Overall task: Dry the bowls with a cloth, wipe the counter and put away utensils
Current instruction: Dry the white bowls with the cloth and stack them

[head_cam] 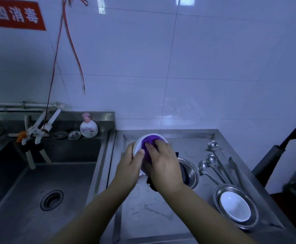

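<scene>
The deep stainless-steel sink basin (pixel 43 182) on the left plays no part in this step. The left hand (pixel 128 166) grips the round white ceramic bowl (pixel 138 147) by its left rim, thumb hooked over the edge and fingers curled under the outer wall, and holds it tilted above the wet stainless-steel bench (pixel 152 213). The right hand (pixel 163 164) presses the soft purple cloth (pixel 149 140) into the bowl's cavity, fingers bunched together on the fabric. The bowl appears rigid, glazed and probably slick while damp; it would likely chip if dropped on the steel, so the rim-and-wall grip with the thumb locked inside is the secure hold. The cloth is limp and conforms to the curve, so pressure must come from the fingertips. To the right, a shallow round steel dish (pixel 190 170) lies partly hidden by the right wrist. Further right lie three long-handled steel ladles (pixel 209 162) beside metal tongs (pixel 235 169). At the near right, a second white bowl (pixel 235 208) rests inside a round steel plate (pixel 217 192).
</scene>
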`<state>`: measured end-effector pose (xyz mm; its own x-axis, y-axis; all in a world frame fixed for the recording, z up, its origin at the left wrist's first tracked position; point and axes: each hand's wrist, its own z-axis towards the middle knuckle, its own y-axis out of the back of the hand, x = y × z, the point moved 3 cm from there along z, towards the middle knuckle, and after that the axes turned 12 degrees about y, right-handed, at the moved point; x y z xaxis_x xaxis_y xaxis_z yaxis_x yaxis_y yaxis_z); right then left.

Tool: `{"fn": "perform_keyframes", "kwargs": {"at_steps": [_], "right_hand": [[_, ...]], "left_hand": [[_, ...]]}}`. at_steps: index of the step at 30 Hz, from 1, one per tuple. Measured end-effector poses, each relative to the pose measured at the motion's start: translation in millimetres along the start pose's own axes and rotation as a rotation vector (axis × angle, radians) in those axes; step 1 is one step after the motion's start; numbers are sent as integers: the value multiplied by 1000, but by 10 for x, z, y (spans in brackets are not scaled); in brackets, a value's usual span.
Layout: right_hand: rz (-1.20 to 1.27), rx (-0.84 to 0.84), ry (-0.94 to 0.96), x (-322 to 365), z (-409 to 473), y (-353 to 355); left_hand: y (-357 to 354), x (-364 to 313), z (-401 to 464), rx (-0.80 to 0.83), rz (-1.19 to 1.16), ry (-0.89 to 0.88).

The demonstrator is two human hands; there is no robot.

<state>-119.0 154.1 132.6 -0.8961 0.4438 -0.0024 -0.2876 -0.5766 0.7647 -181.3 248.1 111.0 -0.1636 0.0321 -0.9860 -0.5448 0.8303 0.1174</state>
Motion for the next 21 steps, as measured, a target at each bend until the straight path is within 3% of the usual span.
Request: {"fn": "perform_keyframes", "kwargs": {"at_steps": [3,9,17,21], "right_hand": [[234,-51,-9,59,39,45],[371,118,245,55,163,202],[100,305,592,-129,-45,235],[14,214,623,-163,-7,252]], "left_hand": [[29,-46,44,31,-28,-7],[124,-216,158,-3,-37,-17],[195,-278,214,73,111,-82],[214,-332,211,137,146,-62]]}}
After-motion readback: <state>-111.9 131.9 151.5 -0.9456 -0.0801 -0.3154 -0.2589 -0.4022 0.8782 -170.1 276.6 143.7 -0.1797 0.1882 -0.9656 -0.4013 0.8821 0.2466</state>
